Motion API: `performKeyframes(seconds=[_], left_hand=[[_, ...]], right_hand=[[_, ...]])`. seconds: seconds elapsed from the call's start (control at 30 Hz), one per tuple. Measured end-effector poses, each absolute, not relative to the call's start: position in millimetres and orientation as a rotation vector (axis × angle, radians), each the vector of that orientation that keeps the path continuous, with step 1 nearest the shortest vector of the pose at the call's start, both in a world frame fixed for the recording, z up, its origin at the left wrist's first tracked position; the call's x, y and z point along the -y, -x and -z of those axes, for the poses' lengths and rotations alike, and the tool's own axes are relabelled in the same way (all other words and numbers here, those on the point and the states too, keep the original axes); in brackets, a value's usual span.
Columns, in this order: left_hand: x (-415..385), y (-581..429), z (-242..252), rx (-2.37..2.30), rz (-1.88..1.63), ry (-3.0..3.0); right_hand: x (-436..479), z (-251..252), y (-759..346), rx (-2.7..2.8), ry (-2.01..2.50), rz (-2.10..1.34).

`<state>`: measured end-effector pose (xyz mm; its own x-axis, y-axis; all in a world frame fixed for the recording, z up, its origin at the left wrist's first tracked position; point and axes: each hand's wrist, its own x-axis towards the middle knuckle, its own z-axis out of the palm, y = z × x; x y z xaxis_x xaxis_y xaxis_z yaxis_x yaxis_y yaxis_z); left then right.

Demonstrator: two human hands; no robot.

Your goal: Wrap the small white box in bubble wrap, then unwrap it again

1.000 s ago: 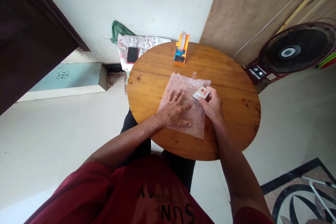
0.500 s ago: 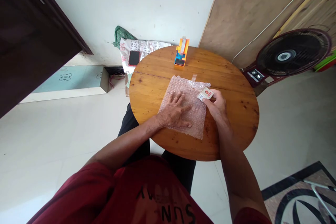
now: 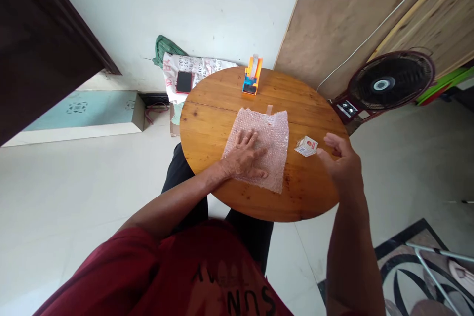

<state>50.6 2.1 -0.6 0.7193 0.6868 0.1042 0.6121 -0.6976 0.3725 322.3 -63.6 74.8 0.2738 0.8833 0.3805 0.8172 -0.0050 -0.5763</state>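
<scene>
My left hand (image 3: 247,158) lies flat with spread fingers on a pinkish sheet of bubble wrap (image 3: 272,150), pressing it against the round wooden table (image 3: 207,128). To the right of the wrap sits a small white box with a red emblem (image 3: 306,146). My right hand (image 3: 341,155) is just beyond the box's right side, thumb and fingers apart, holding nothing. A short strip of clear tape (image 3: 269,109) sticks out at the wrap's top edge.
An orange and blue tape dispenser (image 3: 252,76) stands at the table's far edge. Behind the table on the left, a phone (image 3: 184,82) lies on a printed white sack (image 3: 207,65). A dark fan (image 3: 388,81) stands beyond the table's right side.
My right hand has moved right, off the bubble wrap, and let go of the small box, which now rests on the table. My left hand has stayed on the wrap.
</scene>
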Motion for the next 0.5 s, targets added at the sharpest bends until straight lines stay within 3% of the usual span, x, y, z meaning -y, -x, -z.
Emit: performKeyframes(seconds=[0.2,0.37,0.5], left_hand=[[-3,-52,1,-1.037,-0.339,-2.609],[-2,-52,-3,-1.02,-0.309,-2.618],[-2,-50,-1,-1.023,-0.335,-2.623]], right_hand=[[52,-72,-218,2.049,1.416,-0.388],[-10,-29,-218,2.076,1.756,-0.231],[-14,-24,-244,1.974,1.989,-0.01]])
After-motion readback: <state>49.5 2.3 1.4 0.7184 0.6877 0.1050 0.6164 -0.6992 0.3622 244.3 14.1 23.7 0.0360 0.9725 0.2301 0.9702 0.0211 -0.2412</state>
